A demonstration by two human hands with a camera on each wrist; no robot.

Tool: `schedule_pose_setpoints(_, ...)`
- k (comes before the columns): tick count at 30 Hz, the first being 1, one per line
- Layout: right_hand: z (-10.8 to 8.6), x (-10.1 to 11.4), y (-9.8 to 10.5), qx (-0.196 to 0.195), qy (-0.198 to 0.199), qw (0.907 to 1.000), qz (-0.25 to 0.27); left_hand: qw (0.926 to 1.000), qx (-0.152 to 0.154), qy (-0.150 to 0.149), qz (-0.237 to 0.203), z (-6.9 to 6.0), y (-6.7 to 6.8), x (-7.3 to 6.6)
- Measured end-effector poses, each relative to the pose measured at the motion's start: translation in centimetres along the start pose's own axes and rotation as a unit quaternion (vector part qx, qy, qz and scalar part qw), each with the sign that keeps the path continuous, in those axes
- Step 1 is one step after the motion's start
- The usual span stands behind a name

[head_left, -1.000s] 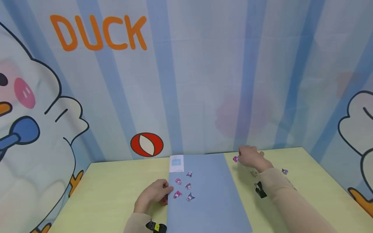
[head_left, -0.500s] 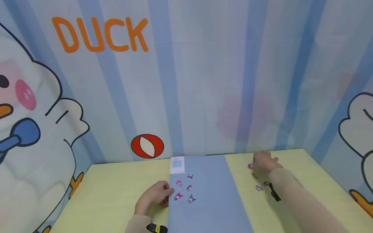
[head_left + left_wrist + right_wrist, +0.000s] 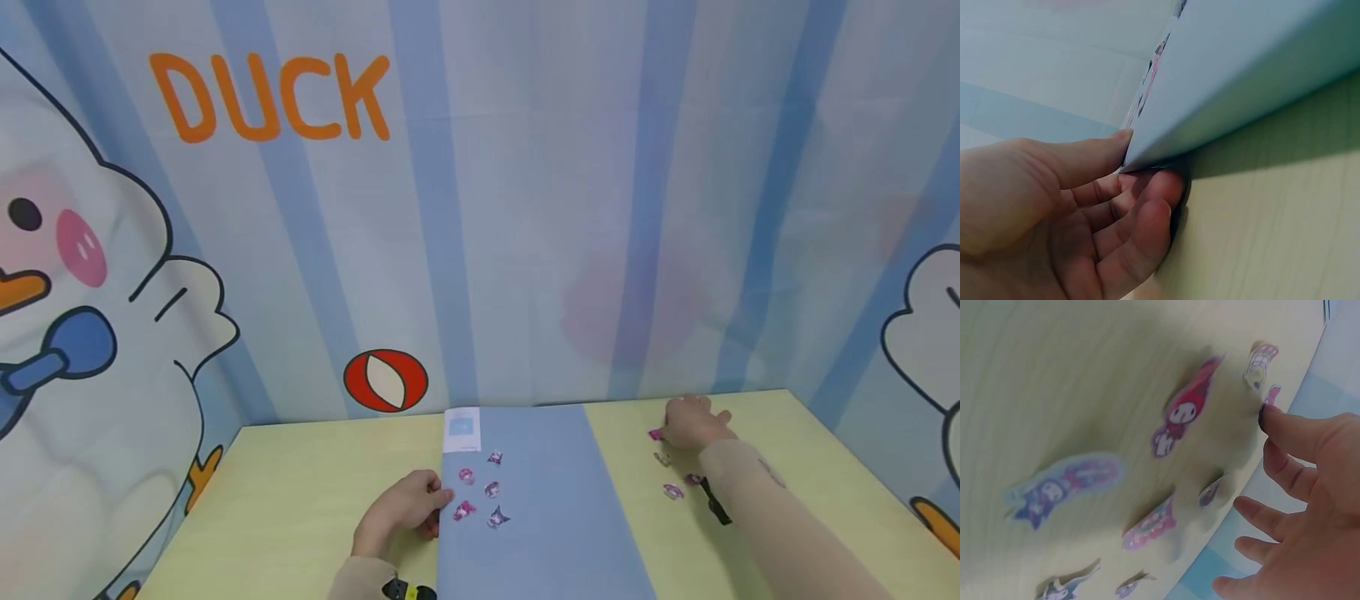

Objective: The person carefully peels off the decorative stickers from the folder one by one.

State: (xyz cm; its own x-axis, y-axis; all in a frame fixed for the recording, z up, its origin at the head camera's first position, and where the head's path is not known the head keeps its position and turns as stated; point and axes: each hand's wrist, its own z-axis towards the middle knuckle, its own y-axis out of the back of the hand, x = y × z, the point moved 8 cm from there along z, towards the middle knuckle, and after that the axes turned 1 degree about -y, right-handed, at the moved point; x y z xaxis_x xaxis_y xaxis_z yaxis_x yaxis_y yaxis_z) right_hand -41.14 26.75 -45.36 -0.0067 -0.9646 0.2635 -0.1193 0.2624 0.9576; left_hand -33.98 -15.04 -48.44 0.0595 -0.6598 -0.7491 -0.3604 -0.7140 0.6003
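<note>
While the pale yellow bench [image 3: 322, 475] carries everything, the large blue sheet [image 3: 555, 500] lies on it in the middle. Your left grip [image 3: 408, 504] pinches the left edge of this sheet, with thumb above and fingers below. Your right grip [image 3: 693, 423] is on the other side, near the back of the bench; its thumb and forefinger are narrow on a small pink sticker [image 3: 1273, 395], and its other fingers stand apart. Five character stickers [image 3: 464, 510] are on the sheet, under a white label [image 3: 462, 430]. Loose ones lie to the right, among them a red-hooded sticker [image 3: 1184, 415]. I judge that you handle one loose sticker now; whether you lift it or lay it down, I cannot tell. If you lift it, the next move probably calls for carrying it leftward to the sheet, without disturbing the neighbours.
</note>
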Motion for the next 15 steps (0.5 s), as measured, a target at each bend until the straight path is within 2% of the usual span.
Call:
schedule_pose_setpoints(8,-0.30,-0.68,0.24,-0.005,-0.009,0.9999,-0.003,1.0000,-0.001,-0.001,0.000,0.05,-0.06,0.03)
schedule_pose_setpoints(15,-0.36,0.06,0.47,-0.015,0.004,0.9998,-0.010,1.0000,-0.002,-0.002,-0.003,-0.06,-0.08,0.02)
